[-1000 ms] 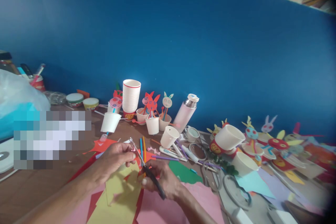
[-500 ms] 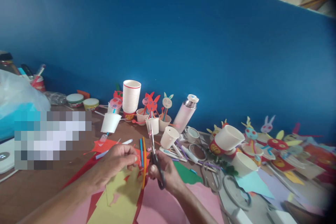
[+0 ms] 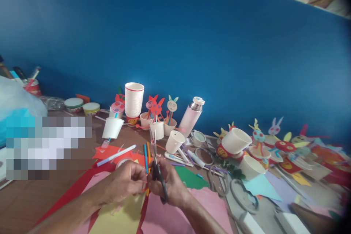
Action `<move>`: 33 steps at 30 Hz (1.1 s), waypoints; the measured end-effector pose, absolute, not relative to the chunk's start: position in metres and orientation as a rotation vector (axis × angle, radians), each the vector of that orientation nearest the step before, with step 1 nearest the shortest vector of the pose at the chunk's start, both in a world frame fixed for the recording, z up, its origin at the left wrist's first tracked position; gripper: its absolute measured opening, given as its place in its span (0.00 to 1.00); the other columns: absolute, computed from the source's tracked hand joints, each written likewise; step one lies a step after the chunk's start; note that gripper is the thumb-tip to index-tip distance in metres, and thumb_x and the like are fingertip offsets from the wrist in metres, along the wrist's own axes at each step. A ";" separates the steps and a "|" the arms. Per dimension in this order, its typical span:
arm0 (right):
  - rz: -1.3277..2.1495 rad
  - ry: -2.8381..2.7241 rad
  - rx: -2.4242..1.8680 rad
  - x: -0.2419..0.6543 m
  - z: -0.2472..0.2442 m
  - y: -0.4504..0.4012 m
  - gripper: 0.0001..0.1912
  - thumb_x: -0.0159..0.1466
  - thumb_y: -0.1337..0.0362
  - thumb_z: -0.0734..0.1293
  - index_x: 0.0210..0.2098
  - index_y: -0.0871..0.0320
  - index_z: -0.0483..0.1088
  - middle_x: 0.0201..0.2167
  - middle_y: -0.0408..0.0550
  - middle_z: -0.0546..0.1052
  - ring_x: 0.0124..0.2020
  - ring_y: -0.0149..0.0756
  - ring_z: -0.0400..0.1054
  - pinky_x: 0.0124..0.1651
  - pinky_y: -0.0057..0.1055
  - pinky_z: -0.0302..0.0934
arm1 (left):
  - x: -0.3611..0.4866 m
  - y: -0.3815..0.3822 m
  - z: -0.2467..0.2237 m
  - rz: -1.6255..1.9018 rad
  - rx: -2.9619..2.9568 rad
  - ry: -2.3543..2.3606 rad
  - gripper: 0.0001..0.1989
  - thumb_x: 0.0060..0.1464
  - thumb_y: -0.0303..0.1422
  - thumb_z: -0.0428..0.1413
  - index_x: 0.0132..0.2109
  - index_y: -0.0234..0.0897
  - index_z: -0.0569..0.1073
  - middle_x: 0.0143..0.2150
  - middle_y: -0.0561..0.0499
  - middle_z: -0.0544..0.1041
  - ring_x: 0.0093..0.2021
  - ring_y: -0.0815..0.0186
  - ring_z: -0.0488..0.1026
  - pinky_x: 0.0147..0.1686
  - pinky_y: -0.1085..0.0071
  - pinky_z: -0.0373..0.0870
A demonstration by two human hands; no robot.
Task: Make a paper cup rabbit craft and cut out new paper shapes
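Note:
My right hand [image 3: 170,184] is closed round the black-handled scissors [image 3: 156,168], whose blades point up and away from me. Close beside it, my left hand [image 3: 127,179] is pinched on a small scrap of red paper [image 3: 144,185], mostly hidden by the fingers. The fingertips of both hands nearly meet. Beneath them lie yellow paper [image 3: 119,215] and pink paper [image 3: 175,214]. Just beyond stand out a blue strip [image 3: 146,157] and an orange strip [image 3: 148,150]. A white marker [image 3: 116,155] rests on red paper [image 3: 102,151] past my left hand.
Paper cups stand in a stack [image 3: 134,98], with paper-animal cups around it. A pink thermos [image 3: 190,117] leans in view near the blue wall [image 3: 175,44]. Green paper [image 3: 189,179], grey scissors [image 3: 244,197] and more cups [image 3: 236,140] lie right. A plastic bag [image 3: 19,98] is left.
My hands have come closer together, and the left one is lower and nearer to the scissors. The white marker and red paper show more fully now. The view has shifted slightly.

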State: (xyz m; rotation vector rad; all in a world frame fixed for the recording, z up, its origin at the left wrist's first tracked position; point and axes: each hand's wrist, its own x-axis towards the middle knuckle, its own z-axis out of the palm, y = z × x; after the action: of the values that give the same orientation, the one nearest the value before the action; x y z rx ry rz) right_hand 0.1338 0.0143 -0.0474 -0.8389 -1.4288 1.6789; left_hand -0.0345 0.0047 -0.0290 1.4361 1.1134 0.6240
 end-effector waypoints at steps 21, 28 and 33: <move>1.397 -1.290 -0.931 0.131 -0.052 0.016 0.18 0.46 0.70 0.68 0.37 0.57 0.63 0.21 0.38 0.65 0.23 0.27 0.58 0.25 0.22 0.54 | -0.033 0.012 -0.041 0.693 1.265 1.072 0.10 0.46 0.36 0.57 0.24 0.33 0.71 0.19 0.53 0.71 0.22 0.69 0.65 0.25 0.73 0.58; 1.411 -1.256 -0.931 0.127 -0.054 0.014 0.19 0.46 0.72 0.67 0.38 0.58 0.63 0.22 0.38 0.65 0.24 0.27 0.57 0.25 0.23 0.54 | -0.028 0.009 -0.041 0.788 1.195 1.047 0.10 0.47 0.34 0.57 0.23 0.33 0.71 0.18 0.53 0.71 0.21 0.70 0.65 0.24 0.73 0.56; 1.408 -1.255 -0.914 0.127 -0.052 0.012 0.18 0.46 0.71 0.67 0.38 0.58 0.62 0.22 0.38 0.65 0.23 0.27 0.57 0.24 0.22 0.53 | -0.026 0.008 -0.041 0.815 1.183 1.053 0.10 0.47 0.35 0.57 0.24 0.33 0.72 0.19 0.54 0.72 0.21 0.70 0.66 0.24 0.74 0.57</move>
State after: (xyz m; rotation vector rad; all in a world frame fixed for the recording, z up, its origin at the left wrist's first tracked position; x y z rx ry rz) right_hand 0.1271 0.0124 -0.0521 -0.9135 -1.2554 1.4082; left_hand -0.0265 0.0077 -0.0411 1.1828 1.0526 0.8145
